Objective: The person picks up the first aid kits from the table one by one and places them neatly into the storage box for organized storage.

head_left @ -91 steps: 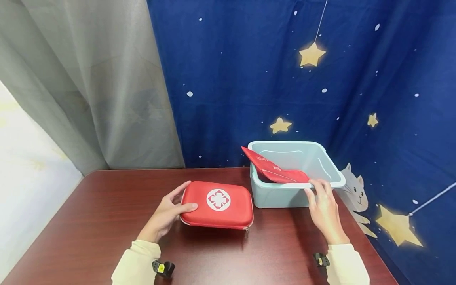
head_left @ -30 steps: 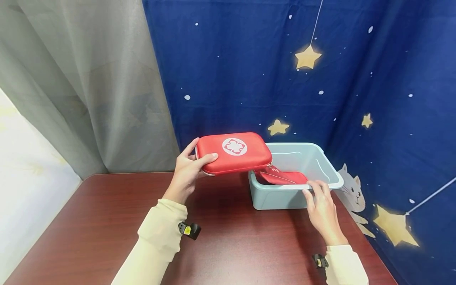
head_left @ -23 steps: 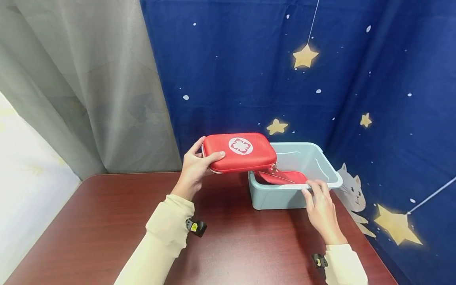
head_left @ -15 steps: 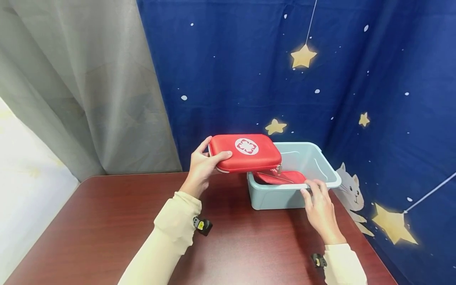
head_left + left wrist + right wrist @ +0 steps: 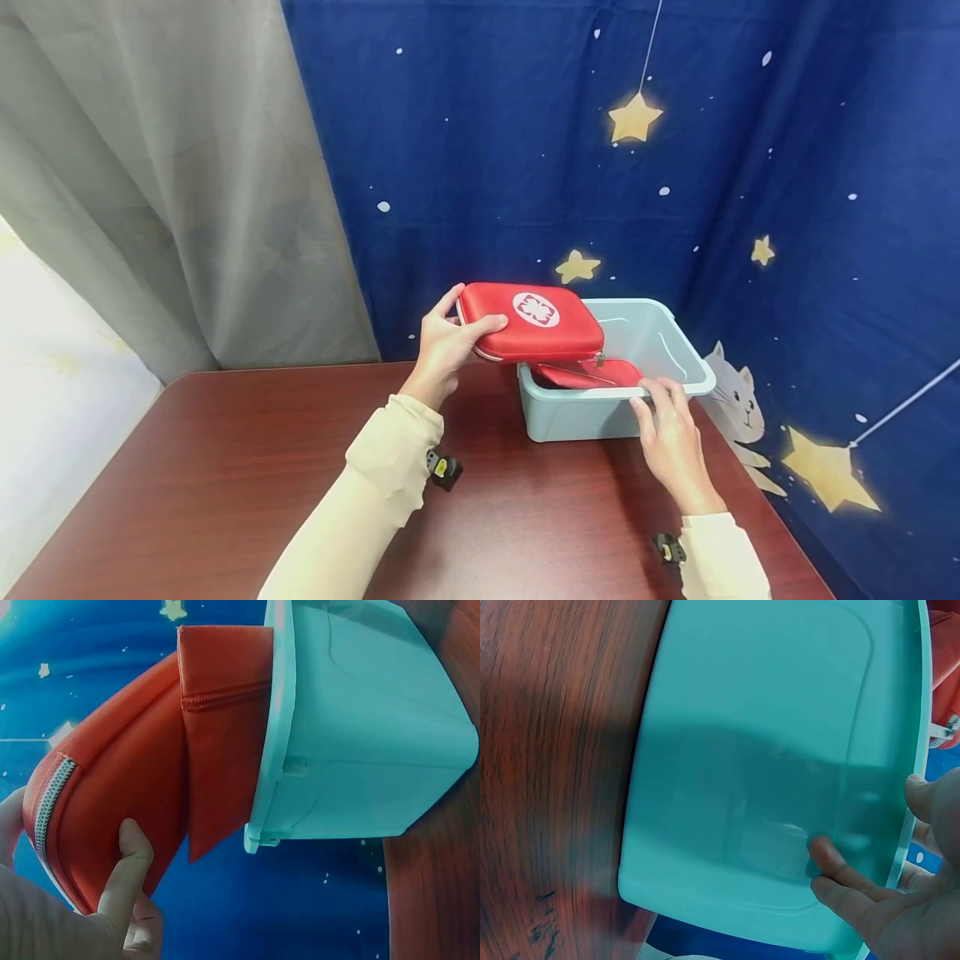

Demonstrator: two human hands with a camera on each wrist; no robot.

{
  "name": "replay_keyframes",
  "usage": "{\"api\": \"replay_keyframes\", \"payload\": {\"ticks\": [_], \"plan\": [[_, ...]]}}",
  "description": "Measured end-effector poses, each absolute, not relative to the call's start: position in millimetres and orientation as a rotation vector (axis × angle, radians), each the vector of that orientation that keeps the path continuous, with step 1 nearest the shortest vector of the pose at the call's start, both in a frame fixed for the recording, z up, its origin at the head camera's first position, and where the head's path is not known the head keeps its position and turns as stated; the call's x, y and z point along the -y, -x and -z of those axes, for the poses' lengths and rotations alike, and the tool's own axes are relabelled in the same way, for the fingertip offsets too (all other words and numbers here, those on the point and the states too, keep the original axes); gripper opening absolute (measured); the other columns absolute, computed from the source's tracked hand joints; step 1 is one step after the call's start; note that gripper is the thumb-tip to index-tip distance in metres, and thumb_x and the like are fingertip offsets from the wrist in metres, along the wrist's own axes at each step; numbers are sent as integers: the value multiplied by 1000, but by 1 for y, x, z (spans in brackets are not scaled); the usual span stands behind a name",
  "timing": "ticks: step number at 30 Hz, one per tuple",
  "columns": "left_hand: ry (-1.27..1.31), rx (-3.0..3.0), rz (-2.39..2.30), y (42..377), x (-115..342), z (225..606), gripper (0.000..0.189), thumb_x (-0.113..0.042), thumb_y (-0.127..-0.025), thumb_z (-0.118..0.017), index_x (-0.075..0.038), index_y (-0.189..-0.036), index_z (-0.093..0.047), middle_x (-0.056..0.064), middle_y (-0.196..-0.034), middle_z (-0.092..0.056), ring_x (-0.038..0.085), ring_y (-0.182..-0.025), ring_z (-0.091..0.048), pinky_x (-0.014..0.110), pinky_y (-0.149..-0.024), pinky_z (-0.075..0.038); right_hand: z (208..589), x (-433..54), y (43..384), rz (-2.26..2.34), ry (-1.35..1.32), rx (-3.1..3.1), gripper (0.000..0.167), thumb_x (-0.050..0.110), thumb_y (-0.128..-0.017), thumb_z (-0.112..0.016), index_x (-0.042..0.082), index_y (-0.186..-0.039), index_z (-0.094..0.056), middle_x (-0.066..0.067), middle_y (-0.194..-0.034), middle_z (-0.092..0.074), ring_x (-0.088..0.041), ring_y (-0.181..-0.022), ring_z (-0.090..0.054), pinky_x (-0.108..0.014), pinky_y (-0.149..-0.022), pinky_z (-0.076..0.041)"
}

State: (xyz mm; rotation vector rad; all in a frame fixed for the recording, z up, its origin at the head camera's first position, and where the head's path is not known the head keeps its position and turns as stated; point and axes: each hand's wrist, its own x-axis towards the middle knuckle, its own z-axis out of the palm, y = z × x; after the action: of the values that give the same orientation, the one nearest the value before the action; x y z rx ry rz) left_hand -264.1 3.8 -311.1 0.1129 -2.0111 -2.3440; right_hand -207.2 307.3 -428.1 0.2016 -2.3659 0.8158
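My left hand point(image 5: 445, 346) grips the left end of a red zippered first-aid case point(image 5: 517, 333), thumb on top beside its white cross emblem. The case is raised, and its right part overlaps the left side of a light blue plastic bin point(image 5: 585, 419). Inside the bin lies a flat red pouch point(image 5: 618, 372), partly hidden by the case. In the left wrist view, a flap of the pouch point(image 5: 229, 750) sticks out over the bin's rim, close beside the case point(image 5: 142, 780). My right hand point(image 5: 675, 450) holds the bin's front rim between thumb and fingers.
The bin stands on a dark reddish-brown wooden table point(image 5: 247, 467), near its back right corner. Behind hang a grey curtain point(image 5: 247, 208) and a blue curtain point(image 5: 480, 167) with stars and a cat print. Black wrist cameras sit at both cream sleeves.
My left hand has lifted the first-aid case off the low table position and carried it rightward to the bin. My right hand has stayed on the rim.
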Motion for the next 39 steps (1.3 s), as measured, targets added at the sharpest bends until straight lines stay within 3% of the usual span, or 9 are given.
{"api": "replay_keyframes", "payload": {"ticks": [17,33,39], "plan": [[-139,2036,2342,270,-30,310,90,-13,-74,-85,-20,-153,-42,19,-113,-63,31,-88,-72,42,-66,-60,429,-309,211,-805,-198,2380,26,10,-97,-62,4,-122,-60,-20,-125,-49,-40,-105,-56,-65,-87,-45],[-175,2111,2310,269,-38,318,84,-19,-76,-85,-20,-151,-46,16,-113,-62,28,-93,-70,40,-68,-60,430,-310,209,-815,-194,2381,25,9,-97,-63,4,-122,-61,-19,-126,-49,-41,-104,-56,-65,-86,-45],[-142,2096,2362,267,-31,324,82,-22,-77,-85,-19,-150,-46,18,-121,-57,30,-97,-69,40,-69,-60,431,-310,210,-812,-209,2369,25,8,-97,-63,3,-121,-61,-19,-125,-50,-40,-104,-56,-64,-86,-44]]}}
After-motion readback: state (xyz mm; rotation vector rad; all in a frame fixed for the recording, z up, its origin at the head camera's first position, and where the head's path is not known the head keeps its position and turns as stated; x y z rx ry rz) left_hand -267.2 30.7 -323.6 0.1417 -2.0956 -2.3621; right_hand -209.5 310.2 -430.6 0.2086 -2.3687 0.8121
